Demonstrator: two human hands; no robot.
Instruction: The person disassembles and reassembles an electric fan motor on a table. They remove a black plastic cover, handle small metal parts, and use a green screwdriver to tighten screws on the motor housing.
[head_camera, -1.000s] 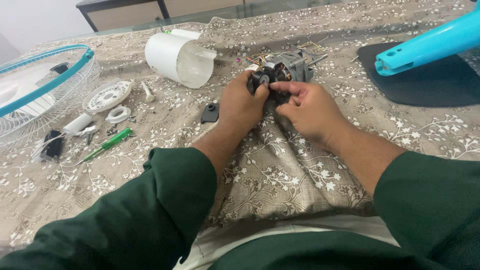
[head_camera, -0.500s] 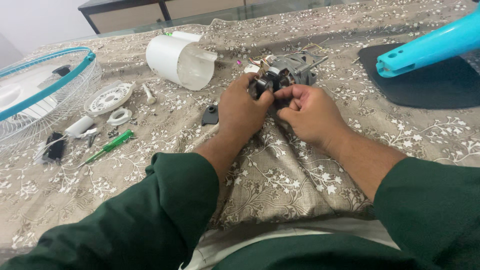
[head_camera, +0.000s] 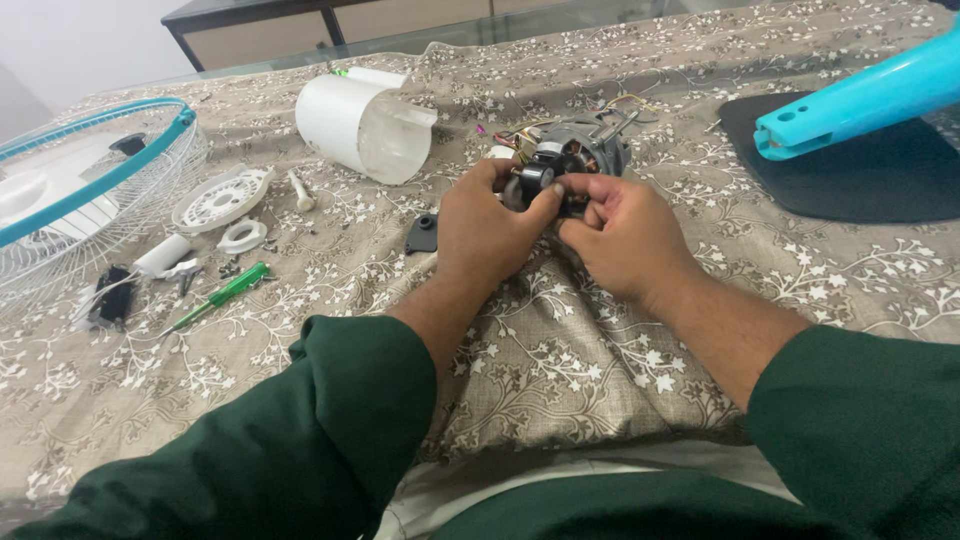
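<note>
- Motor: grey, round, copper windings showing, coloured wires behind.
- Left hand: fingers pinching motor's black front part.
- Right hand: fingertips gripping same part.

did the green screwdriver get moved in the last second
No. The green screwdriver lies on the cloth in the same spot, just right of the white fan guard, away from both hands.

Floral-patterned cloth over a table, white housing, green screwdriver and fan guard toward its left edge.
</note>
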